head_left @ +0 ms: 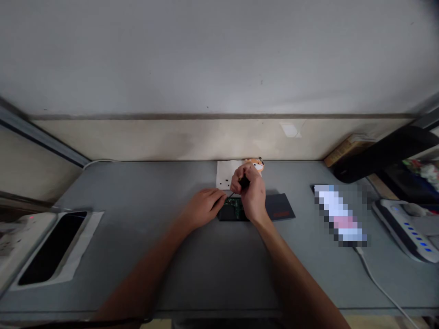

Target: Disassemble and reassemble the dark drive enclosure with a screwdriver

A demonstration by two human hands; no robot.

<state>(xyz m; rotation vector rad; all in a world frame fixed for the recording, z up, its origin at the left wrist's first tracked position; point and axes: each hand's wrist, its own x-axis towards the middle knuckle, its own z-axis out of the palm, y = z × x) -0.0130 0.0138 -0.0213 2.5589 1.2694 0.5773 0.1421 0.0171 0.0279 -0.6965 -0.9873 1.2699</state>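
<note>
A green circuit board [236, 204] sits in a dark, flat housing [227, 214] near the middle of the desk. At its left edge is my left hand [203, 206], fingers together and closed on that side of the board. My right hand [251, 189] is curled around a screwdriver [243, 182] with a dark handle. Its thin shaft slants down to the left, and the tip reaches the board close to my left fingertips. A dark flat cover [280, 207] with reddish lettering lies just right of my right wrist, partly hidden by it.
Behind the hands, a white paper [222, 171] bears several small dark screws, beside an orange-and-white animal figure [258, 164]. A black phone [53, 249] lies at left near a white power strip [24, 237]. On the right are a lit, blurred phone [340, 214], its cable [373, 276] and another power strip [401, 228].
</note>
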